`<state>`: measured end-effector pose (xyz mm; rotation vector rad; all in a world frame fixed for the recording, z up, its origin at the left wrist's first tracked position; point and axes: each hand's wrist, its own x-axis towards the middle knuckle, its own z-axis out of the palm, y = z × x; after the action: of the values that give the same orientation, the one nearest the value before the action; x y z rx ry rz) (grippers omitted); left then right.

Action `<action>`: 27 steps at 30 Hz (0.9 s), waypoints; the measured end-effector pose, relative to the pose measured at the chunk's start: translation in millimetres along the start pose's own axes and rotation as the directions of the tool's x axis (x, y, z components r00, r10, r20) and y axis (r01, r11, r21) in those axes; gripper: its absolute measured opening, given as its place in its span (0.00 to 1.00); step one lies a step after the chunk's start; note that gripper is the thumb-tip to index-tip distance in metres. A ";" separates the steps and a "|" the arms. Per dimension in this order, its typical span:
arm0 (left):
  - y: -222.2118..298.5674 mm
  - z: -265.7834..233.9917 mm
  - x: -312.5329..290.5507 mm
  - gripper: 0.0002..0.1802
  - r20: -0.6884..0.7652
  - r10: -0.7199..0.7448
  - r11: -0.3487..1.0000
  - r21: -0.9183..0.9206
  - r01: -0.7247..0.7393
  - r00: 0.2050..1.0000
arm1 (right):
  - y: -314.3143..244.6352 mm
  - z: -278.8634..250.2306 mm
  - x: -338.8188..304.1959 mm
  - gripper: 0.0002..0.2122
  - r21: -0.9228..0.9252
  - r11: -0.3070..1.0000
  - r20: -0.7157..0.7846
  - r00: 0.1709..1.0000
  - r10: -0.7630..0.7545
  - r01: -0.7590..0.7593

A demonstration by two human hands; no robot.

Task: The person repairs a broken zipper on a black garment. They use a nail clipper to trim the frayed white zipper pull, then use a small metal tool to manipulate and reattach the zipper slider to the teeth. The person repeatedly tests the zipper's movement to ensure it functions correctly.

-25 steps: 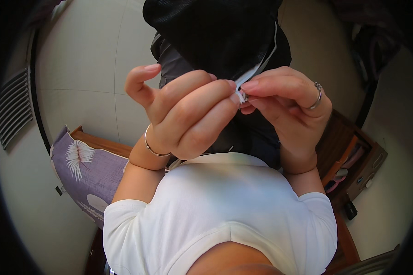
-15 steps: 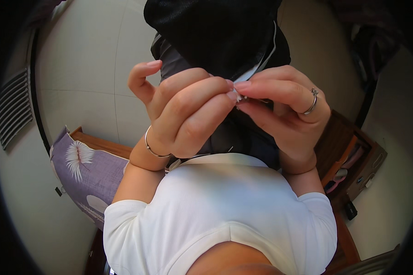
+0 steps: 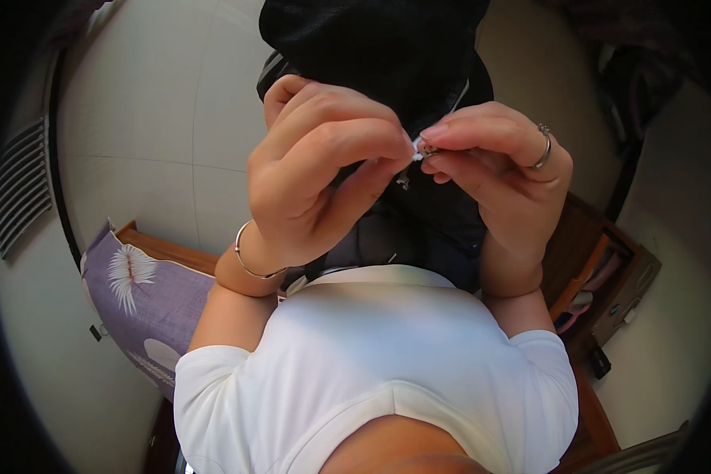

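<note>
My left hand (image 3: 324, 162) and my right hand (image 3: 502, 158) meet over my lap, fingertips nearly touching. A small white piece (image 3: 417, 150) lies between them, pinched at its left end by my left thumb and forefinger. My right thumb and forefinger close on a tiny shiny metal piece (image 3: 429, 148) right beside it; its kind is too small to tell. Just below my left fingertips hangs another small silvery bit (image 3: 404, 181). Black fabric with a pale edging (image 3: 460, 95) drapes across my lap behind the hands.
To the left, a purple cloth (image 3: 166, 300) with white feather patterns covers a wooden-edged piece of furniture. An open wooden drawer (image 3: 592, 292) with items inside stands at the right. Pale floor tiles (image 3: 142, 118) spread beyond my lap; a slatted vent (image 3: 22, 189) is at far left.
My left hand has lifted and turned, its little finger folding in. Both hands' fingertips have drawn slightly apart, and the small metal piece now shows in my right fingers.
</note>
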<state>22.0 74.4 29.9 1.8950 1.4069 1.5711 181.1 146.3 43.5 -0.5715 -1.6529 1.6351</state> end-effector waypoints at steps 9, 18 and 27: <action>0.0 1.2 3.5 0.10 0.006 -0.026 0.999 0.040 0.026 1.000 | 0.6 3.4 3.6 0.07 0.021 1.000 -0.045 0.999 -0.022 0.023; 0.8 1.4 4.0 0.10 -0.018 -0.066 0.997 0.045 0.067 0.998 | -6.8 5.2 6.6 0.07 -0.079 0.997 -0.026 1.000 0.016 -0.018; 3.5 3.2 2.8 0.10 -0.061 -0.155 0.987 0.035 0.158 0.986 | 2.7 5.4 6.3 0.07 0.065 0.998 -0.014 1.000 0.018 -0.017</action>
<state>26.3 76.1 32.9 1.7265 1.5811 1.5446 172.5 147.7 42.4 -0.5652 -1.5818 1.6866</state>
